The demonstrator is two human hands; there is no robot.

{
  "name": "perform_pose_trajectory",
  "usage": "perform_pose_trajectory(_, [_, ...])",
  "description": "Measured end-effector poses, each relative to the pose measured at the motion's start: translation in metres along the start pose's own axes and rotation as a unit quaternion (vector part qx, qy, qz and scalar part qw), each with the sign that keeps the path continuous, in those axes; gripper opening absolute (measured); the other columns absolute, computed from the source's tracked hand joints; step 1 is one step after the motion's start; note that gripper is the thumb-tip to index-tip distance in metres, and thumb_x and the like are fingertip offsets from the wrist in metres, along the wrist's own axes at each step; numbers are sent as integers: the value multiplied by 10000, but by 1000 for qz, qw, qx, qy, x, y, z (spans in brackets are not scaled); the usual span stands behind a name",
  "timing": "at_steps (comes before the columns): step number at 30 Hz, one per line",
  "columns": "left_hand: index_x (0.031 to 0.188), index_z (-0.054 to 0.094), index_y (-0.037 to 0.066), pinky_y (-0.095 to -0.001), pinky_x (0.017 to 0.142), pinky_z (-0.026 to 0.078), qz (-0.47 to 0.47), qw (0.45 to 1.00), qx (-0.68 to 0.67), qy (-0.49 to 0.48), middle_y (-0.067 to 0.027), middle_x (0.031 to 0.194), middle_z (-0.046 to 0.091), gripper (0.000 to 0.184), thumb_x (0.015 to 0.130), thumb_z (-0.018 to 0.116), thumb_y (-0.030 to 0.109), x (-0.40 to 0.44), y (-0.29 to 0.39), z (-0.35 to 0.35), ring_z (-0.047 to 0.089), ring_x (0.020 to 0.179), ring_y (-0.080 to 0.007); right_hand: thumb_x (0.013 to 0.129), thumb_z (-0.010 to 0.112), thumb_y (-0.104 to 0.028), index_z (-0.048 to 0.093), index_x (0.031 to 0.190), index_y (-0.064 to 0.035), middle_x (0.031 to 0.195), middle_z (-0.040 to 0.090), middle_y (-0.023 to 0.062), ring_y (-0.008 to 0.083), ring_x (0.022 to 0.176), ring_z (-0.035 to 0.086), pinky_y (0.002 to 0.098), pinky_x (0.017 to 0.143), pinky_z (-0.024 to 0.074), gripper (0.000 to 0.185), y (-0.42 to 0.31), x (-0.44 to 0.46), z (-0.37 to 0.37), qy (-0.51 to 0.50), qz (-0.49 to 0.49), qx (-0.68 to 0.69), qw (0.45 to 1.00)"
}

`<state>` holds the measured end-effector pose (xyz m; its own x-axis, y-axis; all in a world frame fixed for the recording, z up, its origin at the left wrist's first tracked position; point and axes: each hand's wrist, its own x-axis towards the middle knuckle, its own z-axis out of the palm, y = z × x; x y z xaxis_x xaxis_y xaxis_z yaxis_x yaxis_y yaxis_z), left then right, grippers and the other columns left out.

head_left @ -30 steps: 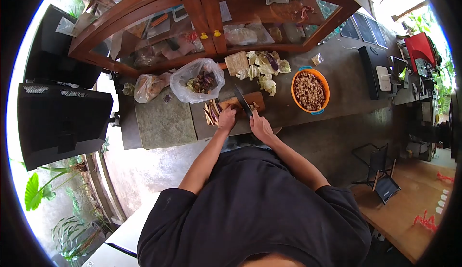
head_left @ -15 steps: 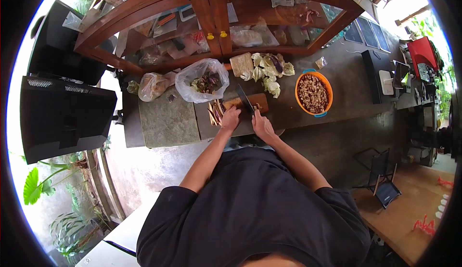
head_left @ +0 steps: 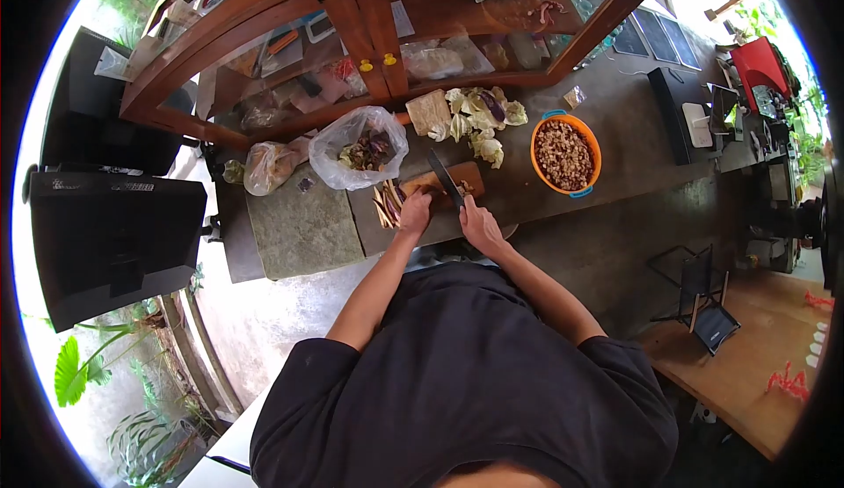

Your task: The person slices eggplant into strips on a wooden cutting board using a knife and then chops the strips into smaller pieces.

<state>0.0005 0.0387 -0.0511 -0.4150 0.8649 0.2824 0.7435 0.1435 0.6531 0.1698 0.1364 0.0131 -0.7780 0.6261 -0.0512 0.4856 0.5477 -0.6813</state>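
Observation:
My right hand (head_left: pixel 480 227) is wrapped round the handle of a kitchen knife (head_left: pixel 446 178), its dark broad blade slanting up and left across the wooden cutting board (head_left: pixel 468 175). A few small cut bits (head_left: pixel 464 188) lie on the board right of the blade. At the board's left end, my left hand (head_left: pixel 415 214) has its fingers curled down on eggplant strips; the fingertips are partly hidden. More purple-and-white eggplant strips (head_left: pixel 387 204) lie bunched just left of that hand. An orange basket (head_left: pixel 534 161) with blue handles, full of diced pieces (head_left: pixel 565 156), stands to the right.
Behind the board are a clear plastic bag (head_left: pixel 330 167) with vegetable scraps, a wooden block (head_left: pixel 428 115) and pale leaves (head_left: pixel 488 149). A glass-doored wooden cabinet (head_left: pixel 378 92) borders the counter's back. A grey mat (head_left: pixel 303 229) lies left, below a tied bag (head_left: pixel 266 169).
My left hand has shifted slightly left and down, away from the blade toward the strips. The knife stays in my right hand over the board. The whole view has tilted a little.

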Motion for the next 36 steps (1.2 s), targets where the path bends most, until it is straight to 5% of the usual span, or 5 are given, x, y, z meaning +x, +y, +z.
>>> perform_pose_trajectory(5, [914,689,52,-421,834,501,-93,990,-104,0,-173,1003,647,226,812,488,70,-2,-1,1,609,976,-367,980,472,-188,405,990,-40,687,602,266,493,664,591,606,603,444,162,-8,-3,-4,-24,15,0,1000])
perform_pose_trajectory(15, [846,655,33,-431,815,507,-30,996,-74,26,-187,928,620,191,764,483,21,-2,-7,4,597,960,-370,973,473,-183,406,1007,-31,714,609,276,499,684,593,608,618,448,169,-7,2,10,-32,25,3,999])
perform_pose_trajectory(20, [772,598,38,-449,806,508,-34,996,47,-67,-182,858,572,71,708,574,17,-4,-11,-2,585,915,-377,971,474,-180,406,1018,-33,716,608,282,504,688,591,611,622,444,169,1,7,19,-20,31,2,999])
perform_pose_trajectory(26, [794,607,46,-450,797,503,-39,997,38,-47,-169,836,565,109,713,672,77,-4,-11,2,589,884,-375,971,482,-183,403,1003,-44,708,604,284,503,683,590,615,618,439,163,-5,0,5,-17,40,-15,999])
perform_pose_trajectory(36, [951,704,46,-408,833,509,8,999,-50,-14,-153,989,665,239,750,589,-10,7,1,-15,618,967,-349,976,483,-188,405,993,-45,684,595,280,498,668,590,608,606,442,164,-13,-3,5,-7,47,1,999])
